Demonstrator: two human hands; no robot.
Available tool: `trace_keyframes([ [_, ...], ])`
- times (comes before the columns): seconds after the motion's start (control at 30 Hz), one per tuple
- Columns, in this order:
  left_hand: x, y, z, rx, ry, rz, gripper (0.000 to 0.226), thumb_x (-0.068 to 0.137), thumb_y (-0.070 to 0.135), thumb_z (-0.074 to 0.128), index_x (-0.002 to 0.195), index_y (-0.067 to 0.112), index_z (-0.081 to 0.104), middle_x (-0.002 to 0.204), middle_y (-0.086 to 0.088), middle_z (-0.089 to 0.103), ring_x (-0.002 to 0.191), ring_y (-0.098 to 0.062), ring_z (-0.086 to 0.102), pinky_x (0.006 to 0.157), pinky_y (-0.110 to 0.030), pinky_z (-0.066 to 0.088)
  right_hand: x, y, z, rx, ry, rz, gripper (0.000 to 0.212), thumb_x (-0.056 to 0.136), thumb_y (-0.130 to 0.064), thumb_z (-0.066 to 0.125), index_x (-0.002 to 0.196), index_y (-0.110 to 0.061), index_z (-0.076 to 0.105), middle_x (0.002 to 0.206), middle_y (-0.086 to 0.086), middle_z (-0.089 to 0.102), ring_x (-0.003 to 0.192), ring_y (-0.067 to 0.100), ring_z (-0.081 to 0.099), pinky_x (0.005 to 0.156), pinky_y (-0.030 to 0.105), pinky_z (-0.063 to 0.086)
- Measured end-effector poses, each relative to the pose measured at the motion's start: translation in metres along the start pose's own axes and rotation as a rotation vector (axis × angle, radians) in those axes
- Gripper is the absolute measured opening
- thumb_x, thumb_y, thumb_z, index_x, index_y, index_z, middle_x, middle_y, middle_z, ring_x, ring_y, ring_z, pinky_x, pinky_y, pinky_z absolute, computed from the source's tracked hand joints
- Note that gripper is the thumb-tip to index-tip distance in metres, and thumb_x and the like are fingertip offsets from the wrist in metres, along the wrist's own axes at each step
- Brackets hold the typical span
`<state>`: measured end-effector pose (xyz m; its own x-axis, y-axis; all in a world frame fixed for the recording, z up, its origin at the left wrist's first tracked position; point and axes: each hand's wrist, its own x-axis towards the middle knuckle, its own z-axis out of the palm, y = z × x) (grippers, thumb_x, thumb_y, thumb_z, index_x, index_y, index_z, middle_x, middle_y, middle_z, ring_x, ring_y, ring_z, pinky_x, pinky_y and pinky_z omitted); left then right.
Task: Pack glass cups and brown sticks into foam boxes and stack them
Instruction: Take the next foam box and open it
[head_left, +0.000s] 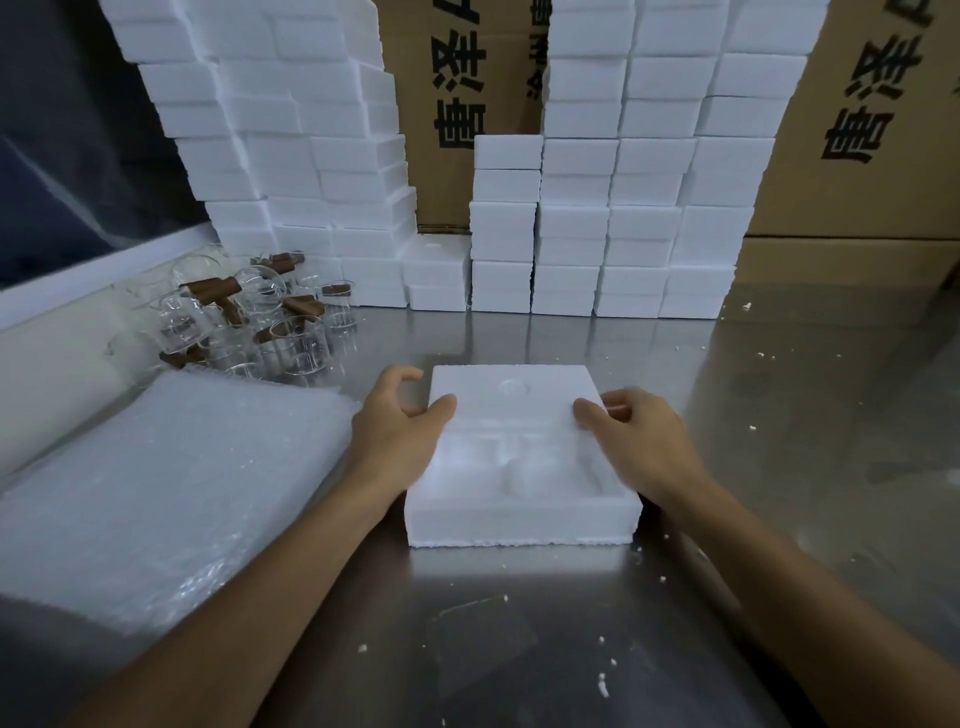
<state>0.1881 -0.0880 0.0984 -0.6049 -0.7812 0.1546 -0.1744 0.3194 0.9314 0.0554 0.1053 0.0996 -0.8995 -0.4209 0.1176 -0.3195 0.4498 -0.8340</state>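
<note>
Up at 12 o'clock, behind everything, stand the cardboard cartons with printed characters, and in front of them a big wall of stacked foam boxes. If those are finished packs, a lot looks done, though I can't tell from here whether they're filled.

At 9 o'clock sits a fat stack of bubble wrap sheets on the steel table.

Dead centre is the foam box being worked on. Its molded recesses look empty to me, and a foam lid seems to sit over the far half, so this one is barely started: a cup and stick haven't gone in yet.

The left hand grips the box's left edge, thumb on top of the lid and fingers curled at the side. The right hand holds the right edge the same way, fingers wrapped over the rim.

At 10 o'clock is the pile of glass cups with brown sticks mixed in, still plenty left to pack.

Tiny foam crumbs are scattered around 5 o'clock.
</note>
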Motion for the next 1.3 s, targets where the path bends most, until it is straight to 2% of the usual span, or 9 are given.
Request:
trace_keyframes([
  [0.13, 0.001, 0.001, -0.001, 0.069, -0.043, 0.047, 0.025, 0.091, 0.029, 0.068, 0.116, 0.025, 0.067, 0.081, 0.010, 0.058, 0.069, -0.006, 0.057, 0.046, -0.007, 0.040, -0.003, -0.003, 0.000, -0.022, -0.025, -0.023, 0.035, 0.093, -0.042, 0.059, 0.127, -0.035, 0.054, 0.094, -0.006, 0.067, 0.082, 0.018, 0.064, 0.076, 0.036, 0.054],
  [0.27, 0.000, 0.007, -0.003, 0.331, -0.040, 0.150, 0.022, 0.094, 0.031, 0.063, 0.112, 0.022, 0.071, 0.098, 0.005, 0.066, 0.091, -0.016, 0.062, 0.077, -0.025, 0.046, -0.007, -0.005, 0.001, 0.011, -0.013, -0.011, 0.034, 0.094, -0.038, 0.059, 0.128, -0.034, 0.060, 0.102, -0.002, 0.066, 0.083, 0.019, 0.063, 0.076, 0.036, 0.055],
  [0.37, 0.001, 0.023, -0.014, 0.488, 0.034, 0.236, 0.008, 0.087, 0.033, 0.068, 0.090, 0.027, 0.074, 0.098, 0.007, 0.069, 0.087, -0.013, 0.062, 0.074, -0.026, 0.043, -0.013, -0.006, 0.014, 0.081, 0.037, -0.004, 0.034, 0.093, -0.036, 0.061, 0.127, -0.033, 0.060, 0.107, -0.005, 0.062, 0.089, 0.017, 0.063, 0.078, 0.035, 0.055],
  [0.57, 0.026, 0.052, -0.073, 0.389, 0.093, 0.032, 0.021, 0.073, 0.043, 0.072, 0.075, 0.022, 0.073, 0.078, 0.008, 0.071, 0.081, -0.019, 0.067, 0.084, -0.036, 0.055, -0.014, -0.007, 0.030, 0.304, 0.213, 0.032, 0.026, 0.089, -0.037, 0.066, 0.114, -0.028, 0.065, 0.107, -0.005, 0.063, 0.090, 0.017, 0.065, 0.069, 0.028, 0.051],
  [0.67, 0.045, 0.049, -0.097, 0.557, 0.176, -0.058, 0.027, 0.079, 0.039, 0.074, 0.080, 0.012, 0.072, 0.074, -0.002, 0.069, 0.073, -0.024, 0.065, 0.077, -0.034, 0.053, -0.005, -0.003, 0.024, 0.513, 0.325, 0.102, 0.006, 0.090, -0.026, 0.064, 0.093, -0.021, 0.067, 0.086, -0.002, 0.065, 0.075, 0.020, 0.062, 0.067, 0.035, 0.052],
  [0.77, 0.065, 0.040, -0.111, 0.709, 0.277, -0.130, 0.020, 0.080, 0.025, 0.072, 0.095, 0.011, 0.071, 0.094, -0.010, 0.068, 0.084, -0.029, 0.059, 0.078, -0.036, 0.046, 0.005, 0.002, 0.014, 0.588, 0.324, 0.143, 0.010, 0.091, -0.017, 0.061, 0.082, -0.016, 0.065, 0.070, -0.001, 0.060, 0.058, 0.014, 0.052, 0.058, 0.031, 0.047],
  [0.97, 0.085, 0.009, -0.113, 0.934, 0.136, 0.171, 0.050, 0.088, 0.011, 0.068, 0.136, 0.017, 0.056, 0.138, -0.014, 0.054, 0.117, -0.039, 0.055, 0.091, -0.049, 0.049, 0.015, 0.003, 0.016, 0.578, 0.269, 0.101, 0.011, 0.092, -0.013, 0.061, 0.085, -0.011, 0.069, 0.071, 0.000, 0.062, 0.057, 0.012, 0.051, 0.056, 0.025, 0.046],
  [1.1, 0.097, 0.003, -0.111, 0.964, -0.026, 0.133, 0.046, 0.090, 0.016, 0.066, 0.134, 0.026, 0.058, 0.125, -0.015, 0.063, 0.100, -0.037, 0.063, 0.084, -0.044, 0.053, 0.019, 0.001, 0.019, 0.534, 0.282, 0.081, 0.012, 0.092, -0.014, 0.061, 0.083, -0.014, 0.069, 0.069, -0.001, 0.064, 0.053, 0.009, 0.051, 0.054, 0.023, 0.047],
  [1.3, 0.109, 0.005, -0.099, 0.856, -0.006, 0.150, 0.031, 0.083, 0.012, 0.075, 0.110, 0.013, 0.062, 0.102, -0.008, 0.063, 0.089, -0.027, 0.059, 0.077, -0.038, 0.051, 0.020, 0.004, 0.020, 0.508, 0.274, 0.077, 0.012, 0.091, -0.014, 0.061, 0.084, -0.015, 0.070, 0.070, -0.002, 0.065, 0.054, 0.008, 0.053, 0.057, 0.027, 0.048],
])
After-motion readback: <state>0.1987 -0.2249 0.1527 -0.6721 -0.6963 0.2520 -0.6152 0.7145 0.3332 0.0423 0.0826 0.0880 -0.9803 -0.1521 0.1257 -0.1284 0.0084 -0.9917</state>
